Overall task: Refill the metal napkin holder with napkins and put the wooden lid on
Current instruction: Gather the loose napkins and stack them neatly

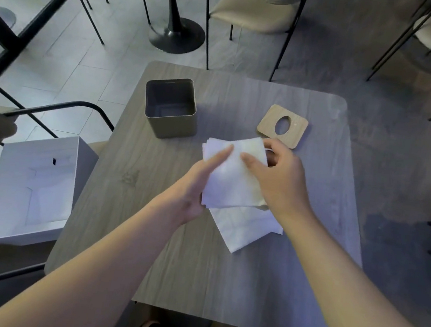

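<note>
The square metal napkin holder (pixel 172 122) stands open and empty at the table's back left. The wooden lid (pixel 268 119), with an oval hole, lies flat to its right. Both hands hold a stack of white napkins (pixel 229 181) just above the table's middle. My left hand (pixel 198 185) grips the stack's left edge, fingers spread over the top. My right hand (pixel 277 179) pinches the right side, thumb on top. More white napkins (pixel 241 229) lie on the table beneath the stack.
The grey wooden table (pixel 145 236) is small and square. A white open box (pixel 32 189) with napkins inside rests on a chair at the left. Black-framed chairs (pixel 254 13) and a pedestal table base (pixel 177 33) stand beyond the far edge.
</note>
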